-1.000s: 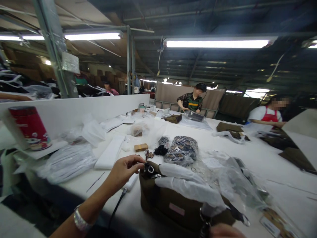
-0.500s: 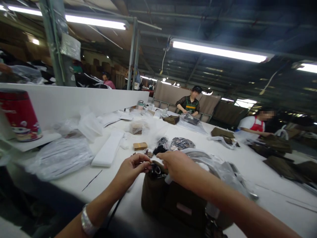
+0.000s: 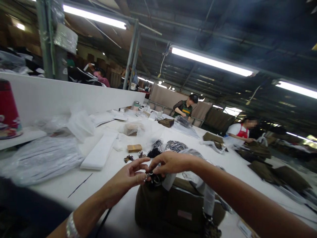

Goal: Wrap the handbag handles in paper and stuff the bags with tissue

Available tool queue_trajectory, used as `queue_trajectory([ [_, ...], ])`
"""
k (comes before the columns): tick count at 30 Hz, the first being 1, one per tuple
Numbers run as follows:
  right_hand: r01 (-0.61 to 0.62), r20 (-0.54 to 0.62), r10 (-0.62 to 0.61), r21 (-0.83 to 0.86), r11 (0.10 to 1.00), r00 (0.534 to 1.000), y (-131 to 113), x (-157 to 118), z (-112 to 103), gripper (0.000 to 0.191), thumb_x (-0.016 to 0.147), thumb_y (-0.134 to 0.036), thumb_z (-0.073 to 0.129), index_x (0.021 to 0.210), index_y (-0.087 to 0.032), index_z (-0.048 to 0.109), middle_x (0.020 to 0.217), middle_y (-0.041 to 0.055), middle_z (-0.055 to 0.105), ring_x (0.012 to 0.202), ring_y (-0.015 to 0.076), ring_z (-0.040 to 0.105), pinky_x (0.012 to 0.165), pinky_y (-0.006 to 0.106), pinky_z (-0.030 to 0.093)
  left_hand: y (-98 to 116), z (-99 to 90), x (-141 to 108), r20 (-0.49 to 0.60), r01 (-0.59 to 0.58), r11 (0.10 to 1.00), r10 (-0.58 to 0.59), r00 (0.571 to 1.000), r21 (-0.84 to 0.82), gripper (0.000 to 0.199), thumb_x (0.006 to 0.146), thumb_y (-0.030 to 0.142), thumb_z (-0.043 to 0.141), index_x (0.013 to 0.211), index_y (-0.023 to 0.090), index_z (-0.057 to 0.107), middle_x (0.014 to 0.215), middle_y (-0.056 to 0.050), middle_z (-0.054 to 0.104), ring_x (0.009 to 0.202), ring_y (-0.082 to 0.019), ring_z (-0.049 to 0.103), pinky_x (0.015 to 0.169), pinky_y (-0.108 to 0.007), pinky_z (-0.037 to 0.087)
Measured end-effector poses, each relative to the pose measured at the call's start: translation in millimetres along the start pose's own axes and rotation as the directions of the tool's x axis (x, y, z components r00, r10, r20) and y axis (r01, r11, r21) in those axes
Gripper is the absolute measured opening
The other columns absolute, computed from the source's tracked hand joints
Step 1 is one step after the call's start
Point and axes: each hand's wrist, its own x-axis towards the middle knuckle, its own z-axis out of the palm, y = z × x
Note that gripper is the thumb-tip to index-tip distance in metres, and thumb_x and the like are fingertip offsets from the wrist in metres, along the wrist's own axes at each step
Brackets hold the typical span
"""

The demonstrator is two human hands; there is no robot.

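Two bare hands meet at the top left end of a dark olive bag (image 3: 168,206), right at its metal hardware (image 3: 156,179). Left hand (image 3: 132,172): fingers curled narrow, thumb tip at the hardware. Right hand (image 3: 169,163): thumb and forefinger drawn close together just over the same hardware, fingertips beside the left's. Cannot tell whether either one has a firm pinch; contact spot is small and partly covered. Bag sits upright on the white table (image 3: 116,195), its body on the near side of the hands and running right, partly under the right forearm. Front has a pale pink label (image 3: 184,215); a white-wrapped strap (image 3: 209,201) comes down near the right end, with a dark patterned charm (image 3: 212,230) below it. Past the hands: tan packet (image 3: 134,148), small patterned piece (image 3: 128,159), black stringy bundle (image 3: 154,152), clear-wrapped patterned bundle (image 3: 175,146). Left side: long white strip (image 3: 99,152), clear plastic pile (image 3: 44,161), red canister (image 3: 8,110). Across the table, a person in a dotted top (image 3: 182,107) bends over the work surface.
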Motion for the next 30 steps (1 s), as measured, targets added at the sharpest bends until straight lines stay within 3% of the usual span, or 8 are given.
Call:
queue_trajectory([
  [4,0.022,0.048,-0.022,-0.007,1.000,0.999,0,-2,0,0.031,0.089,-0.028,0.066,0.118,-0.021,0.073,0.104,0.0008,0.074,0.090,0.0141,0.067,0.080,0.019,0.049,-5,-1.4,3,0.055,-0.028,1.000,0.028,0.998,0.006,0.063,0.073,0.030,0.088,0.130,0.027,0.062,0.095,0.002,0.059,0.079,-0.010,0.056,0.072,-0.023,0.046],
  [8,0.021,0.047,-0.022,0.007,1.000,0.999,-2,-3,1,0.028,0.088,-0.033,0.070,0.112,-0.020,0.074,0.101,0.0001,0.074,0.090,0.0143,0.066,0.080,0.020,0.046,-11,-1.1,5,0.050,-0.079,0.997,0.078,0.996,0.025,0.062,0.073,0.029,0.087,0.129,0.025,0.062,0.082,0.005,0.052,0.078,-0.010,0.052,0.075,-0.023,0.045],
  [13,0.000,-0.038,-0.006,-0.151,0.989,0.999,-3,-6,6,0.028,0.088,-0.039,0.072,0.108,-0.020,0.073,0.099,0.0025,0.074,0.091,0.0183,0.065,0.077,0.025,0.044,-11,-3.3,2,0.136,-0.099,0.995,0.096,0.986,0.018,0.067,0.073,0.024,0.087,0.134,0.028,0.059,0.091,0.002,0.057,0.086,-0.013,0.057,0.080,-0.026,0.048],
  [16,-0.007,-0.085,-0.011,-0.211,0.978,0.996,-2,-9,10,0.025,0.093,-0.036,0.065,0.112,-0.020,0.070,0.094,0.0033,0.074,0.088,0.0193,0.065,0.075,0.027,0.042,-6,-2.9,0,0.169,-0.176,0.977,0.154,0.974,0.123,0.066,0.075,0.020,0.084,0.135,0.031,0.059,0.095,0.001,0.059,0.089,-0.014,0.060,0.081,-0.027,0.050],
  [19,-0.033,-0.137,0.005,-0.205,0.978,0.991,0,-13,15,0.023,0.096,-0.033,0.059,0.113,-0.021,0.069,0.090,0.0029,0.074,0.086,0.0194,0.066,0.075,0.028,0.043,-4,1.1,-2,0.136,-0.275,0.897,0.242,0.961,0.346,0.058,0.082,0.020,0.078,0.136,0.029,0.058,0.098,-0.001,0.062,0.093,-0.017,0.063,0.085,-0.029,0.054],
  [23,-0.040,-0.252,-0.006,-0.176,0.983,0.968,10,-17,20,0.027,0.096,-0.030,0.060,0.121,-0.024,0.067,0.106,0.0036,0.073,0.096,0.0208,0.066,0.082,0.030,0.044,-8,9.6,-2,0.069,-0.354,0.781,0.373,0.925,0.514,0.054,0.084,0.018,0.072,0.135,0.027,0.059,0.098,-0.001,0.066,0.089,-0.016,0.065,0.077,-0.025,0.057],
  [26,0.072,-0.235,-0.103,-0.136,0.988,0.966,21,-16,18,0.034,0.094,-0.030,0.066,0.128,-0.028,0.067,0.107,0.0027,0.071,0.095,0.0192,0.065,0.085,0.029,0.045,-12,13.6,-1,0.045,-0.408,0.713,0.468,0.882,0.570,0.052,0.085,0.016,0.068,0.134,0.029,0.059,0.097,0.001,0.068,0.085,-0.014,0.067,0.073,-0.022,0.057],
  [30,0.211,-0.297,-0.249,-0.155,0.965,0.922,33,-12,19,0.024,0.086,-0.030,0.078,0.109,-0.026,0.078,0.098,0.0022,0.067,0.094,0.0181,0.064,0.086,0.027,0.045,-16,14.1,0,0.000,-0.432,0.585,0.594,0.805,0.686,0.043,0.086,0.018,0.068,0.127,0.029,0.063,0.091,0.004,0.070,0.075,-0.011,0.066,0.071,-0.021,0.056],
])
